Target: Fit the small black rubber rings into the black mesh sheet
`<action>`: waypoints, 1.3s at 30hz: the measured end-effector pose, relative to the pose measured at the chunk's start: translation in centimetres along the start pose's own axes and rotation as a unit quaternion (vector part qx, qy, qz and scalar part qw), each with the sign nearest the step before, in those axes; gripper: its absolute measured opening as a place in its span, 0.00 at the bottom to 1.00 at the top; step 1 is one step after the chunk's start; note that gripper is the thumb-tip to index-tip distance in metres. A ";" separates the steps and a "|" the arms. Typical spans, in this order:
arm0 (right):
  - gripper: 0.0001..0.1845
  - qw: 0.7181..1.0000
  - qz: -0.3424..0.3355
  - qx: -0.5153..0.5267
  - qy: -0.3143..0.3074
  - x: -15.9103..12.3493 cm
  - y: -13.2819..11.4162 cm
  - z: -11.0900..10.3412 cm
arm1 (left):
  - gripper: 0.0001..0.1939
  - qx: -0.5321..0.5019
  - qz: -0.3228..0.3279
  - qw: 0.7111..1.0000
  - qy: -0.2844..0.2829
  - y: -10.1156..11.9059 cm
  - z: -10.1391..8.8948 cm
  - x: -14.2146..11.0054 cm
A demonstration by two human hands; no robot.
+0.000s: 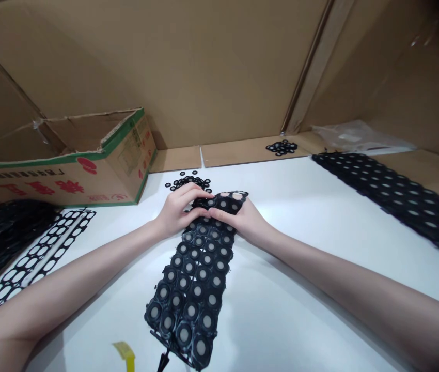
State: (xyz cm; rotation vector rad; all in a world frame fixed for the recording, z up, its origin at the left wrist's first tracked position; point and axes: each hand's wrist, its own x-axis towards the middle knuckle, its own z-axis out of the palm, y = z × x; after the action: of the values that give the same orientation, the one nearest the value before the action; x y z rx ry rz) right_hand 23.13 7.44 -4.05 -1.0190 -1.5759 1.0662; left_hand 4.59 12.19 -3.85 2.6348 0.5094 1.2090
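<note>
A black rubber sheet [196,279] of moulded rings with pale round centres lies lengthwise on the white table. Its far end is lifted and bent, pinched by both hands. My left hand [178,206] has thumb and fingers closed on the left part of that end. From the right, my right hand [245,219] grips the same end, thumb on top and the other fingers hidden behind it. Right behind my left hand is a loose pile of small black rings [190,181].
An open cardboard box [126,155] stands at the left, with stacked black sheets [6,237] and punched-out black webs [45,248] before it. Another ring sheet [397,191], a second ring pile [281,147] and a clear plastic bag [359,135] lie right. Yellow tape [126,354] is in front.
</note>
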 end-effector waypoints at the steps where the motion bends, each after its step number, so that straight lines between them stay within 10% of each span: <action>1: 0.14 1.000 0.002 -0.011 0.005 0.0 0.0 0.0 | 0.10 -0.012 -0.011 1.000 -0.004 0.1 -0.1 0.1; 39: 0.13 0.998 0.036 -0.046 0.039 -0.1 0.8 -0.2 | 0.08 -0.165 -0.221 0.961 0.016 0.3 0.1 0.2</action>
State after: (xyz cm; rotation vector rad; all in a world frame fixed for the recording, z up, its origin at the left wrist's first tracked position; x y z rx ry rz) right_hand 23.50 7.57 -4.79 -1.1726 -1.5472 0.9982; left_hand 4.85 12.02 -3.68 2.0792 0.7763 1.0827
